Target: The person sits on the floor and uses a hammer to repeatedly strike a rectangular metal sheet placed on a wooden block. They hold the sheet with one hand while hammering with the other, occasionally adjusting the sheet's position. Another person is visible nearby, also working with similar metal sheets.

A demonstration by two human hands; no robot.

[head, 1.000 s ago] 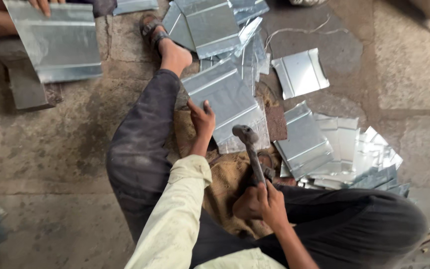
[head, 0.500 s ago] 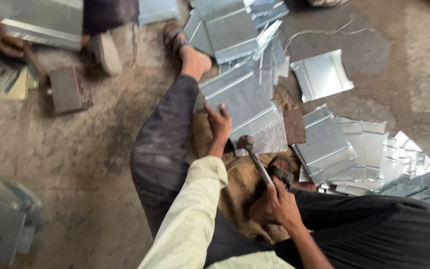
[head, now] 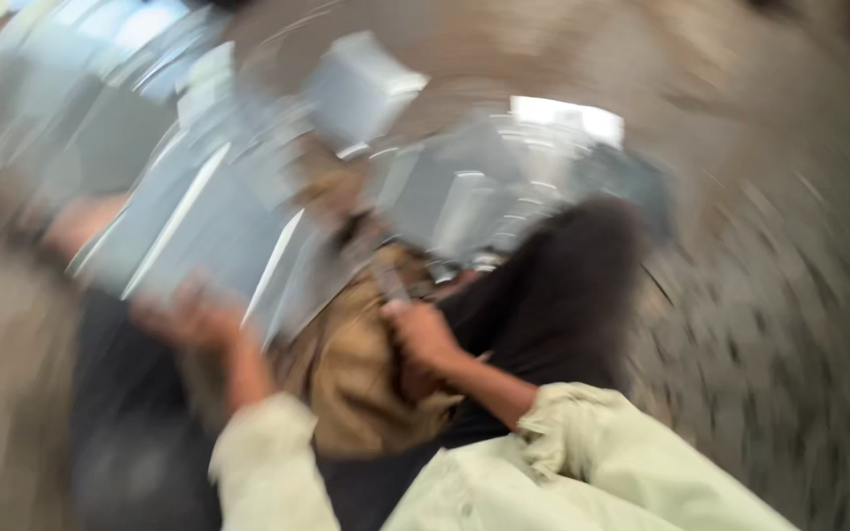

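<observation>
The view is heavily blurred by motion. My right hand (head: pixel 423 336) is closed around the handle of a hammer (head: pixel 376 264), whose dark head points up toward the metal sheets. My left hand (head: pixel 189 323) rests on the near edge of a folded grey metal sheet (head: pixel 204 236) lying across my lap. A tan sack cloth (head: pixel 346 369) lies over my dark trousers between the two hands. Both my sleeves are pale green.
Several shiny metal sheets (head: pixel 484 192) are piled beyond my knees, with another sheet (head: pixel 361 93) farther off. Rough concrete floor (head: pixel 779 324) spreads to the right. More sheets show as a blur at the upper left.
The camera has swung sharply to the right and blurred. The other person's hands and the sheets at the left are out of view. My hands keep their hold on sheet and hammer.
</observation>
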